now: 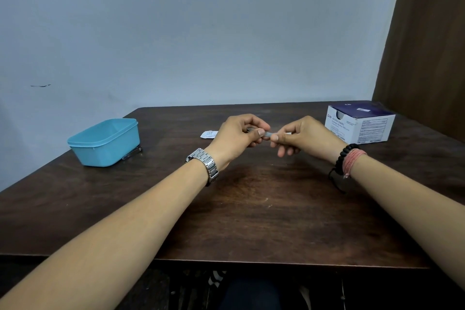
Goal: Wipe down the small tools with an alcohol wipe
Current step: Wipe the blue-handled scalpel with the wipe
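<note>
Above the middle of the dark wooden table (pixel 251 209), my left hand (pixel 236 138) pinches a small thin metal tool (pixel 266 134) between thumb and fingers. My right hand (pixel 302 137) meets it from the right, thumb and fingers closed around the tool's other end, with a bit of white wipe (pixel 288 133) showing in the grip. Most of the tool is hidden by the fingers. A torn white wipe packet (pixel 208 134) lies on the table behind my left hand.
A light blue plastic tub (pixel 105 143) stands at the left, with a small metal tool (pixel 132 153) lying against its right base. A white and purple box of alcohol swabs (pixel 359 124) sits at the back right. A brown curtain hangs at far right.
</note>
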The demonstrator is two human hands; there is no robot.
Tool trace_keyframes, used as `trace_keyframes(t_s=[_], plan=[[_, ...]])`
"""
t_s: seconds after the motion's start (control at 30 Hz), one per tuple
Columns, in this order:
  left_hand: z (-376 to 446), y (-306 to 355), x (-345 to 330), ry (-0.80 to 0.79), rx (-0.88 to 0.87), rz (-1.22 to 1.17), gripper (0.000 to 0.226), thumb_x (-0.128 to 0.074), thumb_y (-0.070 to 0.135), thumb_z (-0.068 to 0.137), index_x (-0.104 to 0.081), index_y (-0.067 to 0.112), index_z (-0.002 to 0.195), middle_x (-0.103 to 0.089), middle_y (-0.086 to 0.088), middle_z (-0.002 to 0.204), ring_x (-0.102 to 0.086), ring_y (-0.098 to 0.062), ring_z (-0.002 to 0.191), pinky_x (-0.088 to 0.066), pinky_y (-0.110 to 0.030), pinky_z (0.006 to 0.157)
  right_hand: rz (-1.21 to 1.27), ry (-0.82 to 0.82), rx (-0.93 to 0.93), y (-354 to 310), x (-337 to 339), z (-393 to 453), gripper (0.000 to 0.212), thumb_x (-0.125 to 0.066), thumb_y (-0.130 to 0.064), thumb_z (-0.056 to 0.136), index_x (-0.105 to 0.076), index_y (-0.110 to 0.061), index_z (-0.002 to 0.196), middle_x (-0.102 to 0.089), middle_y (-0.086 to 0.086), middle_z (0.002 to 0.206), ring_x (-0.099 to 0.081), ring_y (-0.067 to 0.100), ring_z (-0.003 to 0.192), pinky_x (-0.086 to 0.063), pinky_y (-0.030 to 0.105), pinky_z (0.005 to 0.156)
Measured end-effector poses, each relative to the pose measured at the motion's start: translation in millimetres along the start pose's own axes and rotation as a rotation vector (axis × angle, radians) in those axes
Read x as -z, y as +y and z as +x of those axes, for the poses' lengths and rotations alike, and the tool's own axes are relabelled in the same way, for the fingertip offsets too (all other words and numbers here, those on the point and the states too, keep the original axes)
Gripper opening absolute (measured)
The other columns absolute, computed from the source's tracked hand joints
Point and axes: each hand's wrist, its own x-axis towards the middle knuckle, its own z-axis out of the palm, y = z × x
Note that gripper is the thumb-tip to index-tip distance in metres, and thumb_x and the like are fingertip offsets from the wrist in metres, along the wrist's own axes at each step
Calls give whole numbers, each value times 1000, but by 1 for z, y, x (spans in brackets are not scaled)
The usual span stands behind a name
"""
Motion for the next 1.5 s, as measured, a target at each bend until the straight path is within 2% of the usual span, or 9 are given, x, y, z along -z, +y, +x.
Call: trace_keyframes(t_s=[0.2,0.4,0.67,0.8,0.93,1.07,1.17,1.33,1.5], plan=[[2,-3,2,30,6,16,21,-60,5,92,-68,22,85,-71,-6,80,-62,-9,69,-50,-24,69,19,-103,24,4,-4,3,22,-51,-19,99,-71,-10,97,-70,0,71,-58,7,58,-47,17,55],[2,-4,0,-1,9,37,21,-61,5,92,-67,23,84,-69,-2,79,-62,-7,69,-50,-23,68,0,-67,-10,5,-1,3,14,-64,-17,91,-75,-8,89,-72,3,69,-57,10,56,-47,23,57],[2,-6,2,28,23,41,19,-61,6,92,-67,22,84,-69,-1,76,-61,-6,67,-50,-22,67,77,-97,-10,7,-8,6,30,-45,-24,101,-70,-8,101,-70,3,73,-57,4,52,-45,15,50],[2,-5,1,22,28,24,19,-60,5,93,-67,21,85,-71,-3,77,-61,-7,67,-50,-23,69,53,-86,10,7,-5,5,23,-49,-21,100,-72,-18,94,-73,2,77,-58,3,54,-45,15,52],[2,-5,1,17,29,22,18,-60,5,92,-67,20,85,-71,-5,80,-61,-9,68,-51,-25,71,49,-57,15,6,-3,5,17,-57,-21,96,-73,-14,98,-75,6,84,-59,4,58,-47,14,54],[2,-5,1,18,30,10,18,-60,7,93,-67,22,85,-73,-4,81,-62,-9,69,-50,-25,71,85,8,-15,6,-2,5,13,-63,-22,92,-71,-12,89,-75,6,78,-58,5,54,-47,15,53],[2,-4,2,32,28,7,17,-60,8,93,-67,22,86,-73,-4,81,-61,-9,71,-50,-23,70,94,45,-40,5,-2,6,20,-64,-25,92,-69,-8,84,-74,4,71,-58,6,52,-46,15,51],[1,-3,2,31,32,2,17,-60,8,93,-68,22,87,-73,-3,81,-61,-8,70,-50,-24,70,92,21,-41,6,-2,6,18,-62,-21,93,-68,-5,87,-72,1,69,-58,5,53,-46,16,51],[2,-3,3,38,39,5,17,-60,8,93,-68,22,87,-73,-2,81,-62,-6,70,-50,-23,70,93,6,-19,6,0,5,7,-66,-17,90,-69,-14,84,-73,1,71,-59,4,53,-47,15,52]])
